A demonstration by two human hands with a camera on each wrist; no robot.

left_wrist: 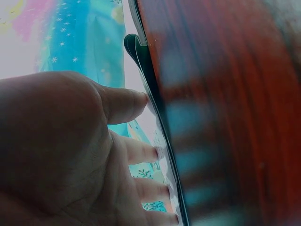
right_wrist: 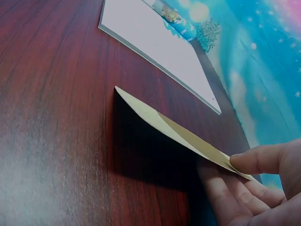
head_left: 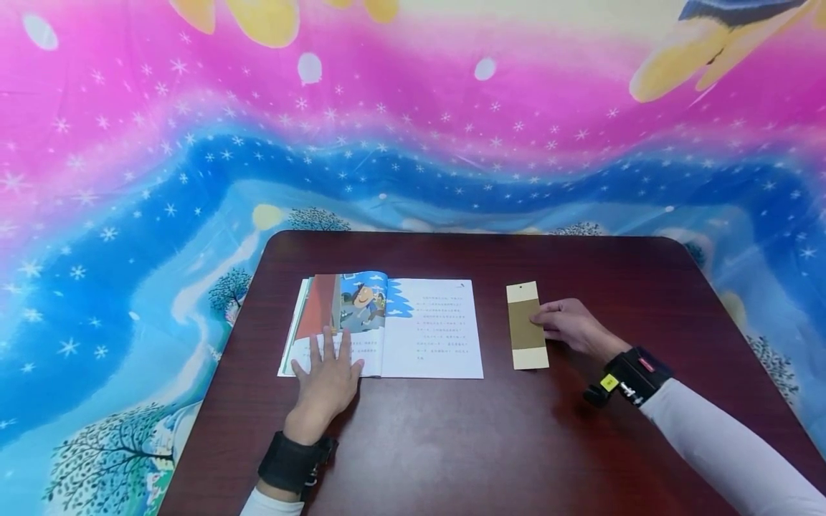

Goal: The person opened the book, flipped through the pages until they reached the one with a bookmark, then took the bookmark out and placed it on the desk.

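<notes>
An open picture book (head_left: 429, 351) lies on the table, an illustration on its left page and printed text on its right. My left hand (head_left: 329, 387) rests on the lower part of the left page, fingers spread and straight. The left wrist view shows those fingertips (left_wrist: 150, 153) touching the page. To the right of the book, my right hand (head_left: 571, 326) pinches a bookmark (head_left: 528, 326), cream at both ends with a brown-gold middle and a small hole at the top. In the right wrist view the thumb is on top of the bookmark (right_wrist: 188, 136), which is tilted above the table.
The dark reddish wooden table (head_left: 439, 444) has rounded far corners. Behind it hangs a colourful backdrop cloth (head_left: 413, 122) in pink and blue. Black bands (head_left: 635, 376) with small cameras are strapped to both wrists.
</notes>
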